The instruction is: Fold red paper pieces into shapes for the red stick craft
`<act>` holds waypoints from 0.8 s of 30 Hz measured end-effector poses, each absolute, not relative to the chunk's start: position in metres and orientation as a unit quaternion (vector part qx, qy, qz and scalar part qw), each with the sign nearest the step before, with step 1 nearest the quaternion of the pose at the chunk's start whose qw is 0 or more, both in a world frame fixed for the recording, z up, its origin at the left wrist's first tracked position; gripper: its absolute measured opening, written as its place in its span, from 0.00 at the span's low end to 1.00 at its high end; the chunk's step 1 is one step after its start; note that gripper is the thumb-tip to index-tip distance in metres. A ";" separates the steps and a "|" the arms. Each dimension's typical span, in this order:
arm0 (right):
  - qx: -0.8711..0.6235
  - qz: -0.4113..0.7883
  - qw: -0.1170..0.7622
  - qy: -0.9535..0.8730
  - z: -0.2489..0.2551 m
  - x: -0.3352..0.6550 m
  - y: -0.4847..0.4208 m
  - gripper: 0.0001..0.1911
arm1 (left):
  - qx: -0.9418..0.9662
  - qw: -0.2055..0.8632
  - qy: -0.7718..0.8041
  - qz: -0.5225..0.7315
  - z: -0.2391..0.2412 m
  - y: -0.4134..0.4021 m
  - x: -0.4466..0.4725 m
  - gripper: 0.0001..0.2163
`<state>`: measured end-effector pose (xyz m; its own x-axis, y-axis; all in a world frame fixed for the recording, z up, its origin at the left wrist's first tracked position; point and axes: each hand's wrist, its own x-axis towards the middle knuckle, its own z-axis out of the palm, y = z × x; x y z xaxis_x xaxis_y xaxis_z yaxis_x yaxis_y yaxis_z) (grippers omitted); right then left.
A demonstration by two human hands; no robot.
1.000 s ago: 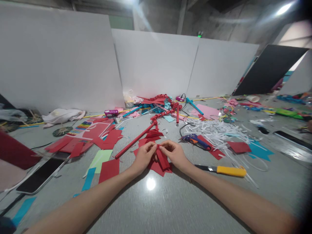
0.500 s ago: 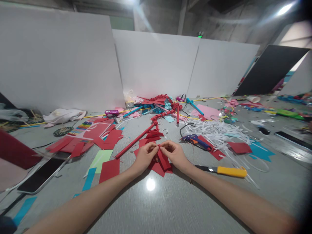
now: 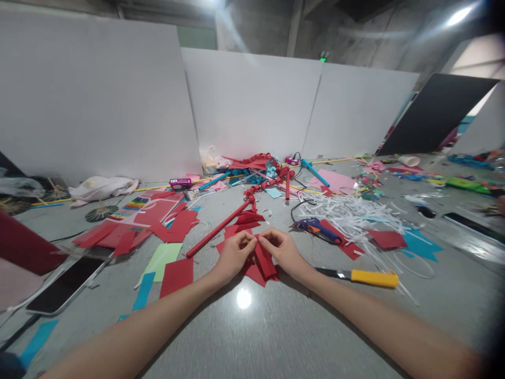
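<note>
My left hand (image 3: 239, 252) and my right hand (image 3: 282, 250) meet at the middle of the table, each with thumb and fingers pinched. Between them they grip a folded piece of red paper (image 3: 265, 261) by its upper end. Other red paper pieces (image 3: 252, 273) lie beneath it and around my fingers. Just beyond my hands are folded red paper (image 3: 249, 217) and a red paper tube (image 3: 216, 230) slanting to the left. A twisted red paper chain (image 3: 264, 185) runs from there toward the pile at the back. Fingers partly hide the held paper's top edge.
Right of my hands lie a yellow-handled utility knife (image 3: 374, 278), a blue glue gun (image 3: 317, 230) and white paper shreds (image 3: 347, 210). Red sheets (image 3: 177, 275), green paper (image 3: 163, 260) and a phone (image 3: 69, 284) lie to the left. White panels (image 3: 252, 100) stand behind.
Almost nothing differs. My hands keep their pinch on the red paper, and its lower part has shifted very slightly.
</note>
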<state>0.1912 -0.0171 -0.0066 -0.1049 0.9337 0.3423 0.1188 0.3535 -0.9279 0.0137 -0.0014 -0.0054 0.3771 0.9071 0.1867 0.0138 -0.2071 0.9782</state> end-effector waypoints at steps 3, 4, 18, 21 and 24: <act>-0.421 0.395 0.523 -0.627 -0.007 0.191 -0.017 0.13 | 0.647 0.516 0.362 0.429 -0.004 -0.002 0.014 0.13; -0.423 0.395 0.522 -0.626 -0.008 0.191 -0.017 0.13 | 0.648 0.513 0.364 0.430 -0.004 -0.002 0.014 0.12; -0.436 0.408 0.483 -0.641 0.004 0.187 -0.023 0.19 | 0.659 0.480 0.366 0.449 -0.006 0.000 0.013 0.12; -0.434 0.406 0.485 -0.642 0.004 0.187 -0.023 0.18 | 0.659 0.477 0.367 0.452 -0.005 0.000 0.013 0.13; -0.436 0.396 0.493 -0.640 0.000 0.189 -0.021 0.18 | 0.662 0.483 0.361 0.445 -0.005 0.000 0.014 0.12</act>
